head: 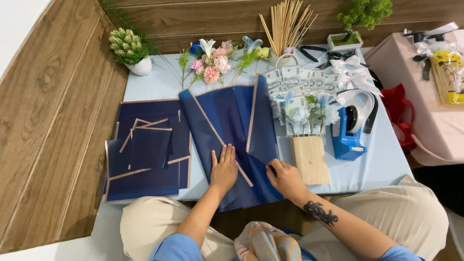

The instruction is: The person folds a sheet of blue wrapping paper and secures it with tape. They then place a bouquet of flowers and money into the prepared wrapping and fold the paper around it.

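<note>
Wooden plank flooring surrounds a low table [154, 84] under a pale blue cloth, and a person sits at its near edge, at the bottom of the frame. Nearest the camera, the left hand [224, 170] lies flat, fingers together, pressing on a folded sheet of dark blue wrapping paper [232, 121] with a thin light trim. Just to its right, the right hand [286, 178] pinches the sheet's lower right edge between thumb and fingers; the two hands are apart, with the paper's fold between them. The sheet fans out from the table's near edge toward the centre of the frame. To the left lies a stack of cut blue paper pieces [147, 152], apart from the hands. Right of the sheet stands a wooden block [310, 159] holding blue artificial flowers [304, 113] with folded banknotes behind them, and beside it a blue tape dispenser [349, 135]. Farther back, pink and white artificial flowers [212, 65] lie loose, a bundle of wooden sticks [286, 21] stands in a white holder, and white ribbon bows [352, 70] rest near black scissors [314, 50]. A white pot of green plant [129, 50] sits at the upper left.
</note>
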